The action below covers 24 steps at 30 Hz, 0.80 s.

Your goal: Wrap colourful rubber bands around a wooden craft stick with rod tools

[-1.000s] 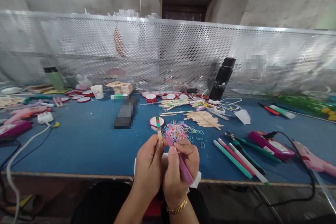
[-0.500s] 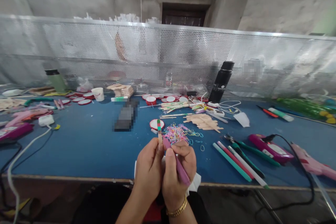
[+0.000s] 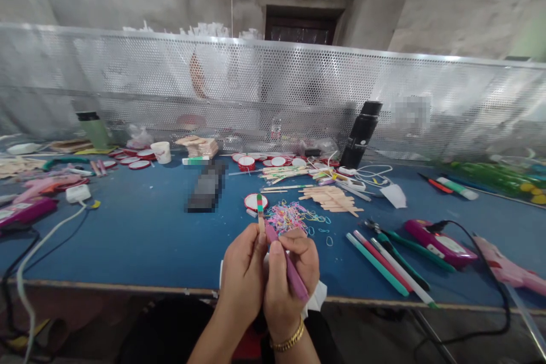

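Note:
Between its fingers and thumb my left hand (image 3: 244,270) grips a wooden craft stick (image 3: 260,216), held upright, its upper end coloured in green and red bands. Pressed close beside it, my right hand (image 3: 292,273) is closed round a purple marker (image 3: 294,276) whose upper end leans toward the stick. Whether the marker touches the stick I cannot tell. Just beyond my hands lies a heap of small coloured rubber bands (image 3: 288,217). Left of the heap is a small round white drum with a red rim (image 3: 251,202). White paper or cloth (image 3: 315,297) shows under my hands.
Plain craft sticks (image 3: 328,199) are piled behind the bands. To the right lie several markers (image 3: 377,264), green-handled pliers (image 3: 420,249), a purple device (image 3: 439,242) and a pink glue gun (image 3: 509,267). A black bottle (image 3: 361,133) stands near the perforated metal screen (image 3: 230,85).
The view has shifted very slightly. Both hands keep their hold on the stick and the marker, with no clear movement between them.

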Each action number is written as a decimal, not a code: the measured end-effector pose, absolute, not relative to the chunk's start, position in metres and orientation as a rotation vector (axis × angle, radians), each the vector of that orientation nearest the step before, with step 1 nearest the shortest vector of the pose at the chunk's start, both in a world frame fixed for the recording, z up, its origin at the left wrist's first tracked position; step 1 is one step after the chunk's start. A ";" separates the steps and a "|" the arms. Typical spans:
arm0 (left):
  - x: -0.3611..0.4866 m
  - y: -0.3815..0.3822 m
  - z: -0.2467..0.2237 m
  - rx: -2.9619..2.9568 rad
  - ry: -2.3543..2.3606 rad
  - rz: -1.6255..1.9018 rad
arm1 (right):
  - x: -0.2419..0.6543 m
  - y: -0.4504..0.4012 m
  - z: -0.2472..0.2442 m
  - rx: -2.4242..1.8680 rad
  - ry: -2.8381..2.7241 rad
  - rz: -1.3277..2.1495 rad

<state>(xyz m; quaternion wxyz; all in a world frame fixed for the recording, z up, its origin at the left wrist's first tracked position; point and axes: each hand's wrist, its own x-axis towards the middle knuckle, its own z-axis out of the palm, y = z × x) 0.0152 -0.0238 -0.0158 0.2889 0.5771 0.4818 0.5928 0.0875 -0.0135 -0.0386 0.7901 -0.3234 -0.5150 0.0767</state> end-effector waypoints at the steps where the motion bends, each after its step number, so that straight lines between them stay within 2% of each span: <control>1: 0.015 -0.024 -0.016 1.537 1.285 1.583 | 0.088 -0.013 -0.038 -0.702 -1.111 0.158; 24: 0.015 -0.024 -0.019 1.548 1.266 1.597 | 0.087 -0.011 -0.038 -0.700 -1.089 0.202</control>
